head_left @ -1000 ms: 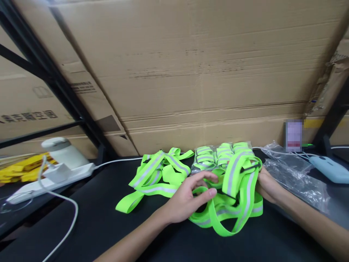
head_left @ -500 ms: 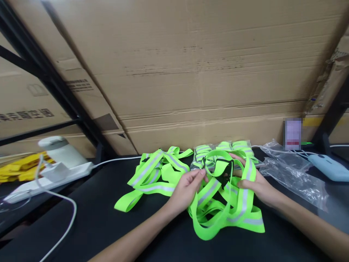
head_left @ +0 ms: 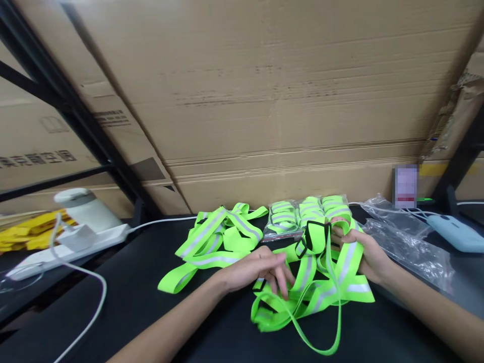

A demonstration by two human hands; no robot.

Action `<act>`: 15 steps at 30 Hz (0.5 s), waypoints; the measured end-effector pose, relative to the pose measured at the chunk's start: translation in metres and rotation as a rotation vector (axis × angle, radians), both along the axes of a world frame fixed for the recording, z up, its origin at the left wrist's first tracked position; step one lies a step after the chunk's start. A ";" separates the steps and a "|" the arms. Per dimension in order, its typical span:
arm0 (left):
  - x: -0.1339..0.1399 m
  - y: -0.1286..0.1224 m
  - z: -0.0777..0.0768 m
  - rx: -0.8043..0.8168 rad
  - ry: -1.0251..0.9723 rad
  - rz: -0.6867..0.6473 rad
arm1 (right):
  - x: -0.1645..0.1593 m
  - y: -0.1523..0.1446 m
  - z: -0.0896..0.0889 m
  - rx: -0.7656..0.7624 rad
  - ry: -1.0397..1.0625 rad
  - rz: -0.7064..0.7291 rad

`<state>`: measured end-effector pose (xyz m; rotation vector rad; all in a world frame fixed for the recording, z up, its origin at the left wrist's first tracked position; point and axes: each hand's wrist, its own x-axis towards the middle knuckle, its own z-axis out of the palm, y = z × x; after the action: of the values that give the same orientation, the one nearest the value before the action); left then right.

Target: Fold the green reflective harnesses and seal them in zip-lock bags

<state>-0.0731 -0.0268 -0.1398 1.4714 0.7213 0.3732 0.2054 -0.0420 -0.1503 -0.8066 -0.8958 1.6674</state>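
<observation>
A neon-green reflective strap harness [head_left: 315, 292] with a silver stripe and black buckles lies tangled on the black table [head_left: 212, 322]. My right hand [head_left: 365, 252] is closed round its bands, lifting the upper part. Lower down, my left hand [head_left: 260, 269] has its fingers apart, the tips at the harness's left side with nothing clasped in them. Left of it rests a second loose green reflective harness [head_left: 219, 237]. Behind are clear packets of folded green straps [head_left: 283, 217], partly hidden by the held harness.
Clear plastic bags [head_left: 412, 247] lie at right, near a light-blue device [head_left: 457, 232] and an upright phone-like object [head_left: 405, 186]. A white power strip [head_left: 34, 264], a white bottle [head_left: 86, 209] and yellow items [head_left: 30, 232] are at left. Cardboard [head_left: 283, 116] stands behind.
My left hand has moved down, its pinch loosened and fingers spread. The harness hangs differently, with a thin green loop dropped towards me. My right hand still holds its bands, slightly farther right.
</observation>
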 end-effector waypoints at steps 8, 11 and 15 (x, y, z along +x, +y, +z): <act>0.019 -0.003 -0.012 0.500 0.085 0.324 | -0.015 -0.013 0.008 0.022 0.061 0.168; 0.021 -0.005 -0.006 0.645 0.108 0.274 | -0.019 -0.015 0.007 0.067 0.019 0.220; 0.009 0.000 0.004 0.663 0.136 0.160 | -0.008 -0.008 0.003 0.072 -0.083 0.218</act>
<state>-0.0638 -0.0270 -0.1354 2.0823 0.8737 0.6842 0.1972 -0.0501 -0.1477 -0.7546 -1.1282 1.7883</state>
